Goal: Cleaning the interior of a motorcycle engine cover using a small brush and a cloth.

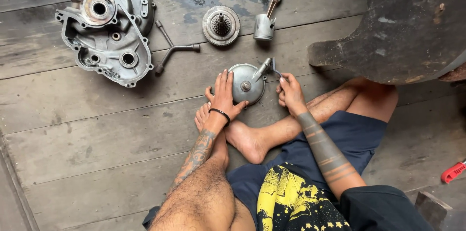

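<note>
Flat and unclenched, the left hand (224, 96) presses on the round grey domed metal cover (246, 84) lying on the grey wooden plank floor (97, 129), while the right hand (291, 93), at the cover's three o'clock, pinches a slim metal tool (266, 67) against its rim. Toward twelve o'clock sit a toothed round clutch hub (221, 25) and a silver piston with its rod (265, 23); a grey cast engine case (106, 22) lies at ten o'clock.
</note>
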